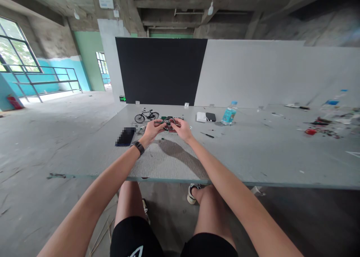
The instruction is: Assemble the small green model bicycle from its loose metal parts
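Observation:
Between my two hands, a little above the table, is a small black spoked model bicycle wheel (169, 124). My left hand (153, 129) grips its left side with thumb and fingers. On the opposite side my right hand (182, 129) pinches the same wheel, its thumb near the hub. Just behind my left hand a black model bicycle (146, 116) stands upright on the table. Small dark and green parts lie behind the wheel, mostly hidden by my hands. A dark tablet or phone (125, 136), partly pixelated, lies left of my left wrist.
The grey table (242, 156) has its front edge above my knees. To the right are a thin black screwdriver-like tool (207, 135), a white box-shaped item (201, 117), a black one (210, 117) and a water bottle (229, 113). Blurred clutter, including a red item (311, 131), lies far right.

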A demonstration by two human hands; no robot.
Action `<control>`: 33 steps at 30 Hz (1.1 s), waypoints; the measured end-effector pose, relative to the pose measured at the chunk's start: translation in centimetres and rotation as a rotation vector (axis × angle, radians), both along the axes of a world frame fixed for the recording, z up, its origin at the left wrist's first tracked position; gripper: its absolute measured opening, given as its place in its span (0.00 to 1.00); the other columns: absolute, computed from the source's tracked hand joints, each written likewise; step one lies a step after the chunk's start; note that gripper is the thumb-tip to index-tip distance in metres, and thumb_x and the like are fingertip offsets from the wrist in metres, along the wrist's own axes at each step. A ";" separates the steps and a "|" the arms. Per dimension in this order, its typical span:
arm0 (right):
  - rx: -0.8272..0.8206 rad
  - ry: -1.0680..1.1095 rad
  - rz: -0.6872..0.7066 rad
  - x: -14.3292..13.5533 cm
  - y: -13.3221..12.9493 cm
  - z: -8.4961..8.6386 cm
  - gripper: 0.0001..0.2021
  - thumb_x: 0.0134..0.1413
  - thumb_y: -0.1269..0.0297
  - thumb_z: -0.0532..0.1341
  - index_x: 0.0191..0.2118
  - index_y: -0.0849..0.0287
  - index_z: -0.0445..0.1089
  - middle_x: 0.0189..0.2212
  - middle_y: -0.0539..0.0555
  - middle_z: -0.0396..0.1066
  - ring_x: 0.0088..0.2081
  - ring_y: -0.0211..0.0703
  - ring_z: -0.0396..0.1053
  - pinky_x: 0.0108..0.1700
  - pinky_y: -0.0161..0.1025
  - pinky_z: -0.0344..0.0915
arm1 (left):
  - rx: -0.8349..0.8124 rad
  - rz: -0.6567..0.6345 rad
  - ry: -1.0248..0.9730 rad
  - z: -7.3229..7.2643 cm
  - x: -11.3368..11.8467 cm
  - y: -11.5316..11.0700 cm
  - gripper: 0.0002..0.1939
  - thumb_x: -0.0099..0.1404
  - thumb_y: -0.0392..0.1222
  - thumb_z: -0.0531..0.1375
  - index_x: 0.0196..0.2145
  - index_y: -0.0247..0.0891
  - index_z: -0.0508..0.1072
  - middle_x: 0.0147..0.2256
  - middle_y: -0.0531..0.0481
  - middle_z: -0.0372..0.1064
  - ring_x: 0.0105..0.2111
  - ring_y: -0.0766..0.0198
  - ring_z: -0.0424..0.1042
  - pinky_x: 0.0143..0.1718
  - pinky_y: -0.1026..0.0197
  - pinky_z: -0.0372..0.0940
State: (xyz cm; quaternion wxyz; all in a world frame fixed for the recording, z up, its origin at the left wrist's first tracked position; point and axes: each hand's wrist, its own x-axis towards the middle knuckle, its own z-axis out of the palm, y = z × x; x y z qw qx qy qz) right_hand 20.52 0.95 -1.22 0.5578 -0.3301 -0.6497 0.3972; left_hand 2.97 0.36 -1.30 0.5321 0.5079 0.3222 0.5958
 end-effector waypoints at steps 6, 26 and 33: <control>-0.020 0.015 0.000 -0.1 -0.3 0.3 0.18 0.49 0.51 0.70 0.42 0.57 0.74 0.42 0.58 0.77 0.41 0.51 0.77 0.40 0.50 0.81 | -0.011 -0.020 -0.014 0.1 -0.1 0.1 0.16 0.57 0.36 0.71 0.40 0.33 0.70 0.30 0.49 0.76 0.32 0.65 0.77 0.46 0.54 0.74; -0.050 0.016 -0.190 1.4 0.4 0.9 0.19 0.49 0.47 0.68 0.41 0.55 0.74 0.23 0.46 0.67 0.22 0.37 0.67 0.24 0.34 0.67 | -0.003 0.030 -0.099 0.3 -0.2 -0.1 0.17 0.58 0.40 0.71 0.41 0.33 0.70 0.35 0.45 0.78 0.34 0.64 0.79 0.45 0.57 0.73; -0.153 0.278 -0.044 1.5 0.2 1.4 0.09 0.53 0.60 0.65 0.39 0.57 0.75 0.41 0.53 0.78 0.38 0.40 0.77 0.47 0.39 0.76 | -0.021 0.053 -0.132 0.1 -0.5 0.1 0.16 0.59 0.39 0.71 0.41 0.33 0.70 0.36 0.45 0.78 0.33 0.65 0.79 0.44 0.58 0.72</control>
